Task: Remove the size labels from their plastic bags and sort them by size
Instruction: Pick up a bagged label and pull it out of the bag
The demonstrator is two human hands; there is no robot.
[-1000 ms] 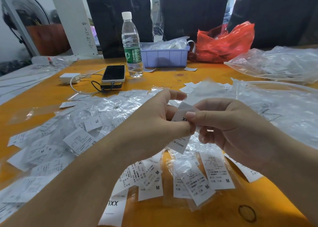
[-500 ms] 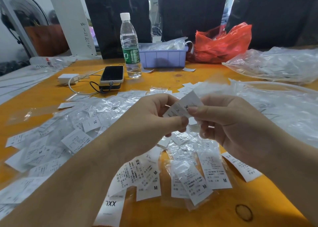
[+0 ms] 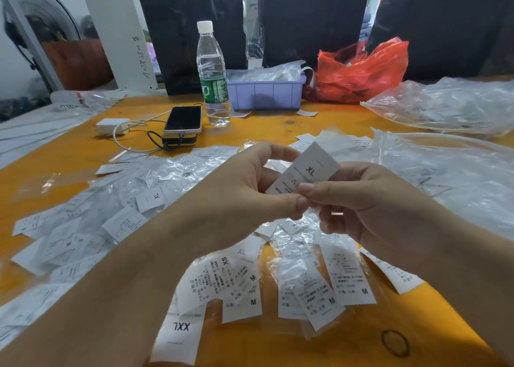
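Pinching the XL label (image 3: 307, 172) between both hands' fingers (image 3: 301, 204), I risk dropping it into the unsorted bagged pile (image 3: 116, 205).

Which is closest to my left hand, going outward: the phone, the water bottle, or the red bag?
From the left hand:
1. Phone, just beyond it, slightly left.
2. Water bottle, farther back, behind the phone.
3. Red bag, far back right.

Water bottle (image 3: 212, 71), phone (image 3: 183, 119), white charger (image 3: 111, 125), lavender bin (image 3: 267, 92), red bag (image 3: 361, 71) on orange table (image 3: 278, 124).
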